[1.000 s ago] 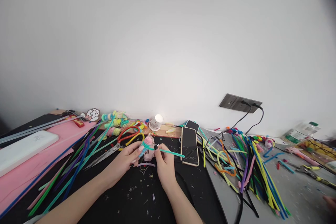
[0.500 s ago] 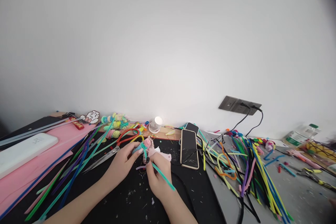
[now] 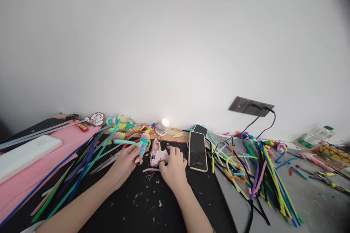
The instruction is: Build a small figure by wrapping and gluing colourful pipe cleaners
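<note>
My left hand (image 3: 128, 162) pinches a coiled pipe-cleaner piece (image 3: 143, 145), striped in blue and teal with a pink top. A loose teal pipe-cleaner end sticks out from it to the left. My right hand (image 3: 174, 167) has its fingers closed round the handle of a pink glue gun (image 3: 156, 157), which lies on the black mat with its tip toward the wall. A thin pale lilac strip (image 3: 151, 170) lies just below the glue gun. Behind my left hand are orange-handled scissors (image 3: 105, 164), partly covered.
A paper cup (image 3: 163, 126) stands by the wall, left of two phones (image 3: 198, 151). Pipe cleaners (image 3: 273, 182) spread over the grey surface at right, near cables, pliers (image 3: 324, 180) and a bottle (image 3: 314, 138). At left are more pipe cleaners, pink sheets (image 3: 65, 153) and a white case (image 3: 30, 154).
My left hand has drawn the coiled piece left and upright, its teal end now pointing left. My right hand has let go of the teal end and moved to the glue gun's handle.
</note>
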`<state>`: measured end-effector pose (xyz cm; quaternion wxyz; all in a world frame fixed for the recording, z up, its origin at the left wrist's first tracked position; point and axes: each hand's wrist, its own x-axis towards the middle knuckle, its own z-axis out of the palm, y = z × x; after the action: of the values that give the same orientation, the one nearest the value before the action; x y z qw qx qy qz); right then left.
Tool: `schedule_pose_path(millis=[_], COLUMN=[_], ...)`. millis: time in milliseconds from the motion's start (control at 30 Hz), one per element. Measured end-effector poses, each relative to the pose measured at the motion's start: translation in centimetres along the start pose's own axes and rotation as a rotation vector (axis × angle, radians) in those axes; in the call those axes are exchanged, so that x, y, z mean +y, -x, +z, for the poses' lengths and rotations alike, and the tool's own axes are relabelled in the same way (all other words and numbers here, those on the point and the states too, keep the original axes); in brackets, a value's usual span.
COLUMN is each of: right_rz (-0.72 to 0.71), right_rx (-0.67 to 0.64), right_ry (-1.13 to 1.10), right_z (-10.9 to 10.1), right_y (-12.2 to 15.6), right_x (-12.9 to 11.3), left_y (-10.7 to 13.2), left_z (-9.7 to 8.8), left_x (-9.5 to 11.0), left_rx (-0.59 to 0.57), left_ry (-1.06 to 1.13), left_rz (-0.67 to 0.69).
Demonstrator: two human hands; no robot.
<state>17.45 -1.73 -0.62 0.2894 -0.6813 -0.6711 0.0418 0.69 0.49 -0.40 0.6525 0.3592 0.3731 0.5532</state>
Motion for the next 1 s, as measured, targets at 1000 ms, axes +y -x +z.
schedule_pose_path(millis=[1000], right_rz=[-0.287], right_rx=[-0.11], right_ry=[-0.618], right_z=[-0.3], right_y=[-0.4], right_x=[0.2], left_y=[-0.3], left_z=[-0.3], left_x=[0.1], left_rx=[0.088], left_ry=[0.234], left_rz=[-0.075])
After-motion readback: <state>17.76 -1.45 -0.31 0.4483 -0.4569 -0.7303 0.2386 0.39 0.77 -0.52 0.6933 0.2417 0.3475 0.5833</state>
